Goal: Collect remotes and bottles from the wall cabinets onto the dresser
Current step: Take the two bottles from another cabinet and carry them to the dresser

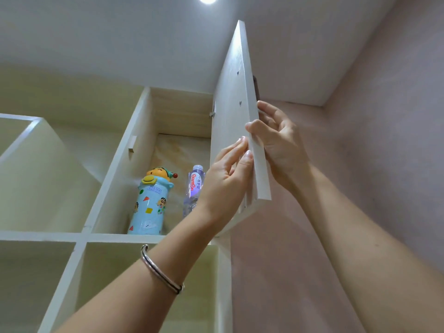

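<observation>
While both arms reach up, door point(234, 121): white panel, stands open with its free edge toward the camera.
Left hand point(224, 186): pinches the door's free edge from the cabinet side, fingertips point(241, 141) and thumb closed narrow on it.
Right hand point(278, 145): grips the same edge from the wall side, just above the left fingertips; forefinger hooked over the edge, other fingers behind the panel.
Compartment point(120, 188): open, to the left of both sets of fingers.
Blue bottle point(150, 203): cartoon-printed, stands on the compartment floor, below and well left of the left fingertips.
Water bottle point(193, 186): clear, just beside the blue bottle, between it and the left hand; lower part hidden behind that hand. Whether the bottles touch: cannot tell.
Bracelet point(161, 272): metal, around the left wrist.
Wall point(372, 140): pink, to the right of the right fingers.
</observation>
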Motion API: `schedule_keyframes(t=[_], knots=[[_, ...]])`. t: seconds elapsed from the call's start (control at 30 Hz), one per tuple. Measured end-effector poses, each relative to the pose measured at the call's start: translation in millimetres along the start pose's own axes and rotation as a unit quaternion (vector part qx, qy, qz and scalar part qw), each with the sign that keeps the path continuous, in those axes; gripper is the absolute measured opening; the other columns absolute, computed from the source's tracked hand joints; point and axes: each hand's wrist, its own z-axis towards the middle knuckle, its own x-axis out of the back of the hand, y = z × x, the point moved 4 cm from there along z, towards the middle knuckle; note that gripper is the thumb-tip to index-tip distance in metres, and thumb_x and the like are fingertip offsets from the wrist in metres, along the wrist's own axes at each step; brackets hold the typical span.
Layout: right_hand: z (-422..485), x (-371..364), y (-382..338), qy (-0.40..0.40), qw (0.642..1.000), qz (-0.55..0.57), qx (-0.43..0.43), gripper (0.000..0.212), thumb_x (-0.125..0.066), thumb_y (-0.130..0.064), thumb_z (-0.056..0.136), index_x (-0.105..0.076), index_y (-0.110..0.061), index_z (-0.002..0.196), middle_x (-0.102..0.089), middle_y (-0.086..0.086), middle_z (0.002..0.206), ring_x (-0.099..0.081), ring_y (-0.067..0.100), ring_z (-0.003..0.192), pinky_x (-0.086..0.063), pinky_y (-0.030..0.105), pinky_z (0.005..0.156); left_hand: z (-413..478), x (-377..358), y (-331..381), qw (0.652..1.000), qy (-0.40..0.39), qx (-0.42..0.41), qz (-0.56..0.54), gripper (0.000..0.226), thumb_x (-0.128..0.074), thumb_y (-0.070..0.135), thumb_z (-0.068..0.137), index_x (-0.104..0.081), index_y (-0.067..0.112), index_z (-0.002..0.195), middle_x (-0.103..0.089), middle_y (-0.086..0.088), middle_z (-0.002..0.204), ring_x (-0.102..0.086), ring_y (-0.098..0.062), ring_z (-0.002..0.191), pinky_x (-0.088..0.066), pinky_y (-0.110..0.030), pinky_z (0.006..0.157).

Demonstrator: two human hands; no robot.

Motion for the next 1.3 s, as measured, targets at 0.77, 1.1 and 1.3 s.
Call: schedule_keyframes(t=[0.77, 1.1, 1.3], knots=[[-178, -35, 124, -0.098, 0.959, -0.265, -0.025, 0.013, -0.052, -0.041, 0.07, -0.062, -0.033, 0.066, -0.064, -0.018, 0.073, -0.059, 0.001, 0.066, -0.043, 0.005, 0.063, -38, 154, -73, 0.945, 0.053, 0.214, 0.24, 0.019, -0.054, 0.031, 0.068, -0.062, 0.028, 0.085, -0.066, 0.003, 0.09, -0.062, -0.014, 0.091, -0.043, -0.025, 0.075], [-76, -114, 151, -0.062, 0.947, -0.313, -0.031, 0.038, -0.056, -0.015, 0.084, -0.052, -0.015, 0.122, -0.053, -0.002, 0.119, -0.049, 0.008, 0.102, -0.036, 0.015, 0.088, 5, 176, -134, 0.908, 0.021, 0.264, 0.324, 0.06, -0.059, 0.017, 0.084, -0.033, 0.008, 0.137, -0.043, -0.011, 0.137, -0.045, -0.017, 0.1, -0.04, -0.029, 0.076], [-18, -113, 191, 0.005, 0.922, -0.361, -0.138, 0.054, -0.055, -0.023, 0.084, -0.038, -0.015, 0.134, -0.039, 0.007, 0.136, -0.041, 0.026, 0.126, -0.039, 0.037, 0.103, 33, 175, -187, 0.897, 0.025, 0.316, 0.309, 0.081, -0.069, 0.032, 0.073, -0.023, 0.011, 0.136, -0.04, -0.016, 0.133, -0.051, -0.032, 0.115, -0.047, -0.04, 0.095]])
